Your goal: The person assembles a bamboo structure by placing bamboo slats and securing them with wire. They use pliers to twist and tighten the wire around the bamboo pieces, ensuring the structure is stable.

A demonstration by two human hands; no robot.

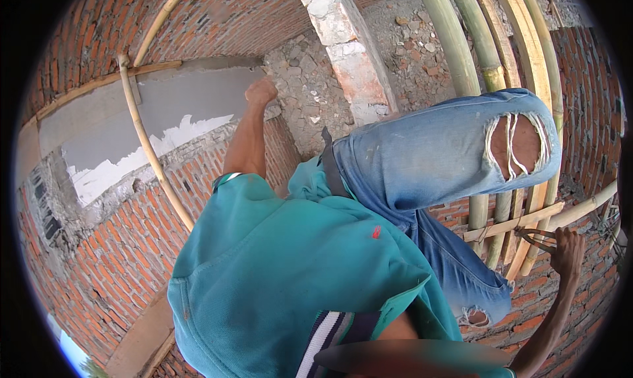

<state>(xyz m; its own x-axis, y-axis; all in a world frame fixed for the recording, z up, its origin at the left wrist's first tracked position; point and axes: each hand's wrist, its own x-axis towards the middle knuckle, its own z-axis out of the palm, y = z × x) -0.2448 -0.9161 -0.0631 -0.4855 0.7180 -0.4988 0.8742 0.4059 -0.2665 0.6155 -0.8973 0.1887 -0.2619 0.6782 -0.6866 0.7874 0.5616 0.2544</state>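
Note:
My right hand [568, 254] grips the handles of a pair of dark metal pincers [537, 241]. Their jaws touch or nearly touch a thin wooden crosspiece [514, 222], where a dark wire tie seems to be. That crosspiece lies across several green bamboo poles [478, 213] and sawn timber strips [533, 41]. Off to the left, my left arm is stretched out, its hand [262, 90] closed like a fist at the end of a grey plastered band [198, 91] on the wall. Whatever its fingers hold, if anything, is hidden.
My bent leg in torn jeans [435, 154] crosses over the poles. A brick-and-mortar pillar [349, 55] rises beside it, with rubble [310, 81] below. Brick walls [99, 266] surround me. A slim bamboo pole [145, 140] leans at the left, near a wooden plank [142, 335].

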